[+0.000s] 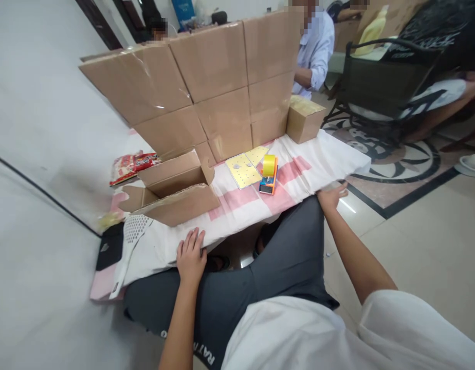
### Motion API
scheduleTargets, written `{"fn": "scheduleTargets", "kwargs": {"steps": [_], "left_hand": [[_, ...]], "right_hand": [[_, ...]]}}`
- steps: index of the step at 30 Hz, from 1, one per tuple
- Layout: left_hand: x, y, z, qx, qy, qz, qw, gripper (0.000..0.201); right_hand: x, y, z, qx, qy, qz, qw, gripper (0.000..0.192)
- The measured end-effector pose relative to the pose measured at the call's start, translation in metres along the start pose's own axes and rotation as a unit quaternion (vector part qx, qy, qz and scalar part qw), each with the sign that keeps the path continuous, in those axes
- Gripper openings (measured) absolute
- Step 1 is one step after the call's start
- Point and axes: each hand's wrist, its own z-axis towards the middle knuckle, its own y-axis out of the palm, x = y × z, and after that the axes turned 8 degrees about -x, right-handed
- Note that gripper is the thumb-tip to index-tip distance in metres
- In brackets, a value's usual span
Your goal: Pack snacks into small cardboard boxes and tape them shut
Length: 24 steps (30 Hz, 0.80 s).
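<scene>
Hands (pixel 190 255) (pixel 332 196) rest flat, grip spread, on cloth (pixel 318 159) whose length runs left-right.

two hands are showing, a left hand (pixel 190 253) and a right hand (pixel 332 195); one open carton (pixel 171 187) is lying by them, one tape dispenser (pixel 269 175), two yellow perforated sheets (pixel 243 169), one small sealed box (pixel 304 119) and one red snack packet (pixel 130 165) are sitting about
</scene>
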Motion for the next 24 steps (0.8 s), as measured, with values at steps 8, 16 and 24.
{"fn": "scheduleTargets", "kwargs": {"steps": [8,16,24], "left_hand": [[-0.007,0.000,0.007,0.001,-0.012,-0.047,0.999,0.058],[-0.068,-0.075,0.023,0.269,-0.097,-0.196,0.938,0.017],[-0.188,-0.116,0.170,0.307,-0.295,-0.343,0.837,0.026]], "right_hand": [[0.023,0.006,-0.077,-0.157,-0.086,-0.026,0.983,0.071],[0.005,0.057,-0.244,-0.402,-0.545,-0.290,0.676,0.032],[-0.059,0.205,-0.334,-0.593,-0.635,-0.283,0.407,0.033]]}}
